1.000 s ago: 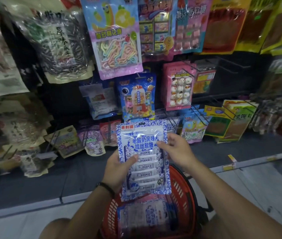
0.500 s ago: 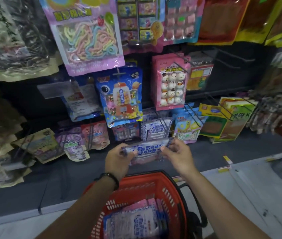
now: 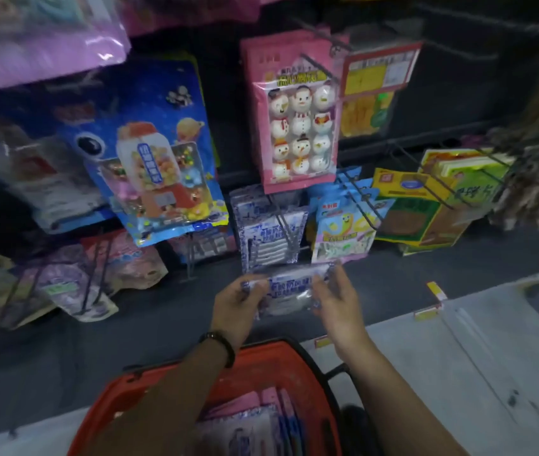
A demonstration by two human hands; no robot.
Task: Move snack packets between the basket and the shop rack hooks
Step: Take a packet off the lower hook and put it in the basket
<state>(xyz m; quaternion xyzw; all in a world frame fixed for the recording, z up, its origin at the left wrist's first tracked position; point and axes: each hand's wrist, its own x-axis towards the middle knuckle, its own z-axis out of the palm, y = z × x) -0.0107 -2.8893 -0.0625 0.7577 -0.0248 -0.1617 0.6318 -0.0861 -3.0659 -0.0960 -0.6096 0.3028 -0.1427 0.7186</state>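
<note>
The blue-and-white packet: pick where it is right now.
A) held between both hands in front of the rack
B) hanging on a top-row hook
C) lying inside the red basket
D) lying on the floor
A: the left hand and the right hand each pinch an end of the blue-and-white packet, above the red basket and just below the matching packets on their hook.

Dim, motion-blurred, edges smeared

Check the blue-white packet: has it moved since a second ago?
Yes. The packet went forward, from over the basket rim to just below the matching packets hanging beyond it.
</note>
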